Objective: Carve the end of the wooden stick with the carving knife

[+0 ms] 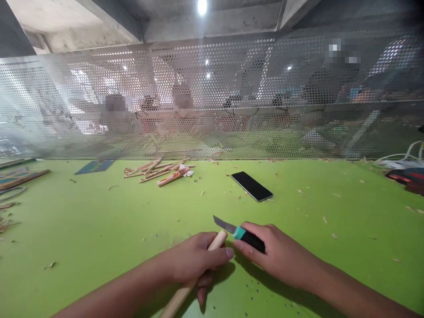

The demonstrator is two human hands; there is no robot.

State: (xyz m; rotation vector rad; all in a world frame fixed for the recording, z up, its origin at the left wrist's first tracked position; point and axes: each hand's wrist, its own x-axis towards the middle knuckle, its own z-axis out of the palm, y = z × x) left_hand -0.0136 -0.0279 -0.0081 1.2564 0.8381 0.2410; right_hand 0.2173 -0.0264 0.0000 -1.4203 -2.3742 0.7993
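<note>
My left hand (195,258) is wrapped round a pale wooden stick (180,298), whose rounded tip points up and away to the right. The stick's near end runs out of view at the bottom edge. In my right hand (273,251) is a utility knife (250,240) with a black and teal handle. Its bare blade points left, just beyond the stick's tip. The two hands are close together above the green table (115,238).
A black phone (252,186) lies beyond the hands. Carved wooden sticks (152,171) are piled at the back, near a flat patterned sheet (95,166). Shavings are scattered about. A perforated metal screen (205,128) borders the far edge; white cables (402,157) lie at the right.
</note>
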